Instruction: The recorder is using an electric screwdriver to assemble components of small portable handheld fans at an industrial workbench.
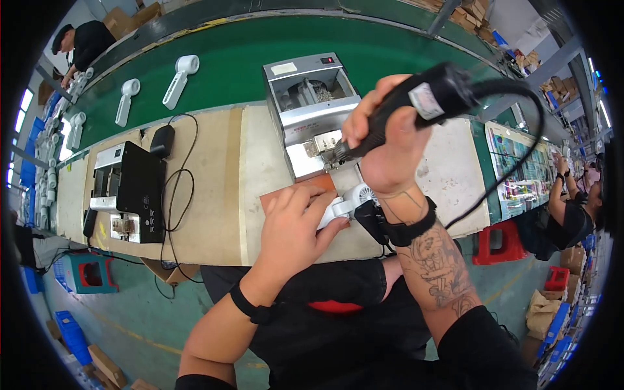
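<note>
My right hand is wrapped round a black electric screwdriver, its cable looping off to the right. The screwdriver slants down to the left, with its tip at the metal pick-up plate on the front of a silver-grey screw feeder. Whether a screw sits on the tip is too small to tell. Below the feeder, my left hand holds a white handheld fan down on an orange-brown mat. The fan's grille end points right, partly behind my right wrist; my fingers cover part of its handle.
A black screw feeder stands at the left, beside a black power adapter and loose cable. White fans lie on the green conveyor belt behind. Co-workers are at far left and right. A red stool stands right of the bench.
</note>
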Tool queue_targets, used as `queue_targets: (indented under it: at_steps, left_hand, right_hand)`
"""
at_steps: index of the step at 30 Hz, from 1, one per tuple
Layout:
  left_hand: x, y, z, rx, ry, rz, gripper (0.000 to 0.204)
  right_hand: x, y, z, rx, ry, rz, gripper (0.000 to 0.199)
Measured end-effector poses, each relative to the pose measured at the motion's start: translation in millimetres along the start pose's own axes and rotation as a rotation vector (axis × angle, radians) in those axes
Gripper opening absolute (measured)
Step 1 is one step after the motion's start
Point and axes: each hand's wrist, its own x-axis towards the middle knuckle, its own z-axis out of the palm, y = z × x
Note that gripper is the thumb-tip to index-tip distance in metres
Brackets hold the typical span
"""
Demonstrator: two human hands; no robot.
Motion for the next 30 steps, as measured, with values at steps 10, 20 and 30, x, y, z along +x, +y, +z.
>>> queue_targets:
  at_steps: [10, 20, 30]
  left_hand:
    - [-4.5, -5.0, 6.0, -0.028, 0.040, 0.004, 0.042]
    - [-4.4, -2.8, 6.6, -0.030, 0.051, 0.008, 0.044]
    - [-4.3, -3.2, 6.3, -0.025, 0.038, 0.013, 0.047]
  right_hand:
    - [-14.9, -11.5, -6.6, -0.032, -0.045, 0.105, 0.074]
    - [-34.7, -25.0, -6.4, 0.131, 0.027, 0.102, 0.058]
    - [-47.2, -15.7, -3.7, -0.030, -0.033, 0.198, 0.072]
